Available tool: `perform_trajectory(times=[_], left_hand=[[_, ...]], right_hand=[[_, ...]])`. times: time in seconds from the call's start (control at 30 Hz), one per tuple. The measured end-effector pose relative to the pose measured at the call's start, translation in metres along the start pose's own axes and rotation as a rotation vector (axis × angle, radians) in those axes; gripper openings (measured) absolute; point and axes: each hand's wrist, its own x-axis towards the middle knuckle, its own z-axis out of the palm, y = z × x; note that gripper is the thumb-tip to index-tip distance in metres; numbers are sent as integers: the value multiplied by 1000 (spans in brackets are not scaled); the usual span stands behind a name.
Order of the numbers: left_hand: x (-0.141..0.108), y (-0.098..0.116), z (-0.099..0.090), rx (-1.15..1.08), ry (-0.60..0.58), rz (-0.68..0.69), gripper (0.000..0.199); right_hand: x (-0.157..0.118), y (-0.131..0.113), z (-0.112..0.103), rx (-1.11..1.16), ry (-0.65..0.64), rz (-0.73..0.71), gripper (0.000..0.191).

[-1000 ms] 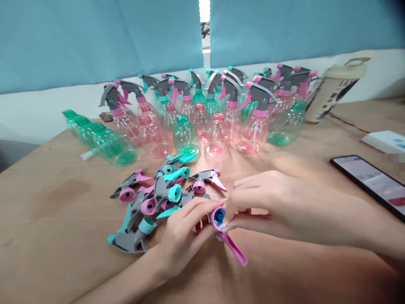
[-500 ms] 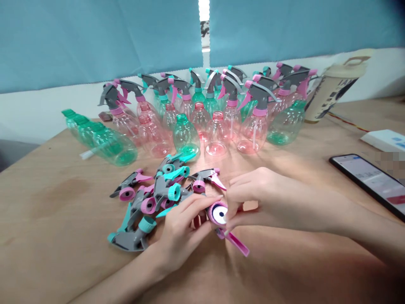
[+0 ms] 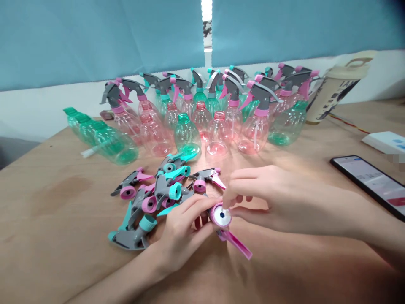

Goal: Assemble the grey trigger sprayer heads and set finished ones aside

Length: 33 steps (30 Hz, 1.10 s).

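My left hand [image 3: 186, 223] is closed around a spray trigger head [image 3: 236, 244] with a pink collar and pink lever, its collar opening turned up toward me. Inside the collar lies a white ring-shaped washer [image 3: 222, 218] with a dark hole in its middle. My right hand [image 3: 262, 196] is at the collar's right side, index fingertip on the washer, thumb apart from it near the rim. Nothing shows between those fingers. Left of my hands is a pile of grey trigger heads [image 3: 163, 185] with pink or teal collars.
Behind the pile stand several pink and green bottles [image 3: 218, 139], some with trigger heads fitted. Green bottles [image 3: 107, 141] lean or lie at the left. At the right are a phone [image 3: 363, 177], a white box [image 3: 384, 141] and a tall cup [image 3: 335, 90].
My right thumb and index finger have spread apart, and the index fingertip has moved up over the washer. The washer now sits flatter in the collar. My left hand keeps its hold.
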Motion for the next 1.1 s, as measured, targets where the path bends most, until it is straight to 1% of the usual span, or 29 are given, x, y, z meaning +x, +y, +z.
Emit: perform_trajectory(times=[0.27,0.5,0.7,0.83,1.0,1.1], left_hand=[[0,3,-2,31,-27,15,12],[1,3,-1,34,-9,31,15],[0,3,-1,44,-13,45,17],[0,4,-2,34,4,49,18],[1,5,-2,23,-4,41,20],[1,4,-2,18,-4,55,20]], right_hand=[[0,-6,8,-50,-36,36,9],[-2,-10,9,-60,-1,28,15],[-3,-13,11,-4,16,39,21],[-3,-14,12,13,17,46,21],[-4,-14,9,1,25,43,19],[-4,-15,9,-11,14,35,20]])
